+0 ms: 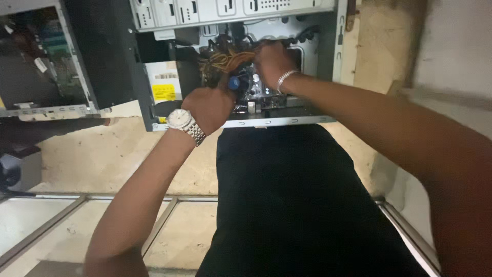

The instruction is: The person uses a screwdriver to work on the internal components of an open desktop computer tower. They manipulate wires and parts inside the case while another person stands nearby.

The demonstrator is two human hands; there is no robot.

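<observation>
An open grey computer case (236,15) lies on its side in front of me, its circuit board and wiring exposed. My left hand (209,107), with a silver watch on the wrist, is closed around a screwdriver with a blue handle (234,82) that points into the case. My right hand (271,62), wearing a silver bracelet, reaches deeper inside and grips a bundle of yellow and orange cables (228,60). A power supply box with a yellow label (163,84) sits at the case's left side. The screwdriver's tip is hidden.
A second open computer case (46,66) lies to the left. A dark-trousered leg (287,205) fills the lower middle. Metal rails (102,197) cross the pale floor at lower left and lower right.
</observation>
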